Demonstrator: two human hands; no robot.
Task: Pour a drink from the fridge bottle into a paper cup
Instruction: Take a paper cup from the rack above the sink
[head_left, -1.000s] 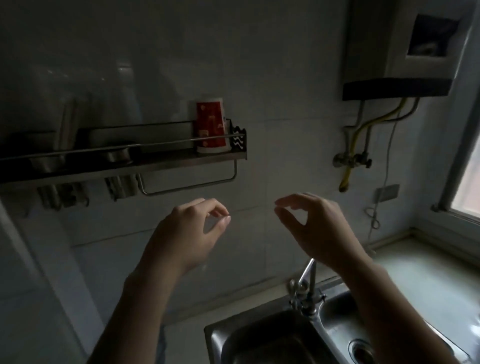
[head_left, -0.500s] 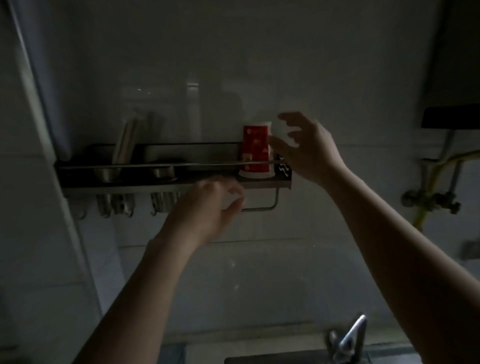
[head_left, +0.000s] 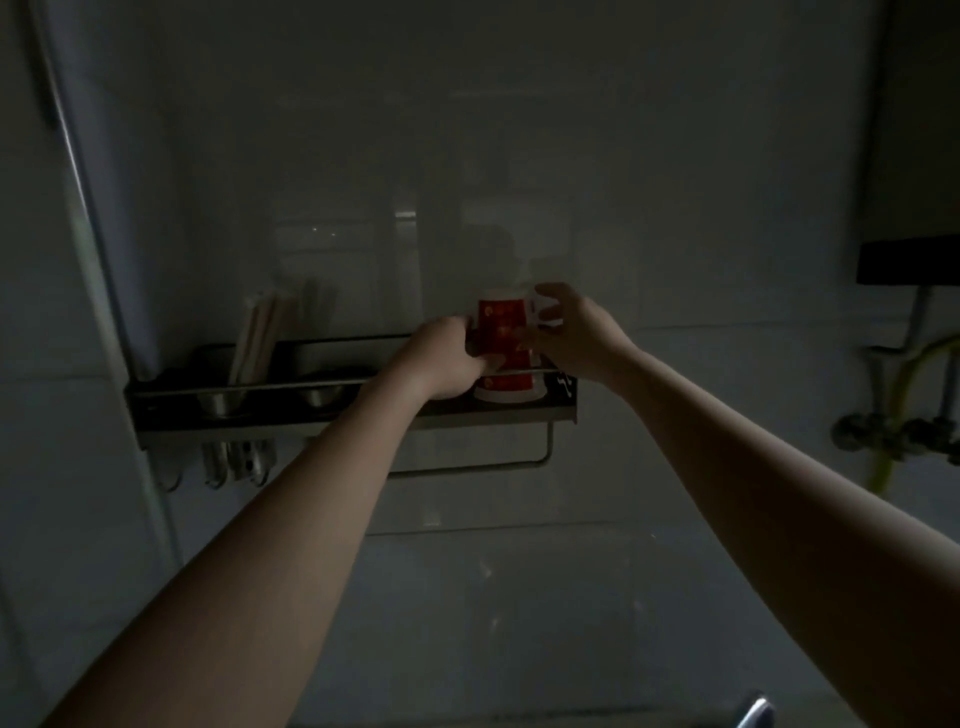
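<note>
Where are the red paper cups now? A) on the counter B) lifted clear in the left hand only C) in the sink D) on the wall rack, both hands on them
D: the red paper cups stand on the wall rack, left hand and right hand gripping them.

On the wall ahead of us hangs a shelf (head_left: 156, 415), and the paper cups (head_left: 503, 332) stand upside down at its right end, behind the front rail. Our left hand (head_left: 447, 364) grips them from the left, low down. Our right hand (head_left: 571, 335) holds them from the right, higher up. Left of the cups a holder (head_left: 322, 397) sits in the shelf. Further left is another holder (head_left: 221, 402) with chopsticks (head_left: 260, 332) leaning in it. Utensils (head_left: 236, 462) hang under the shelf's left end, and a bar (head_left: 467, 467) hangs under its right. Well to the right, a water heater (head_left: 909, 260) is mounted above pipes (head_left: 883, 439).
</note>
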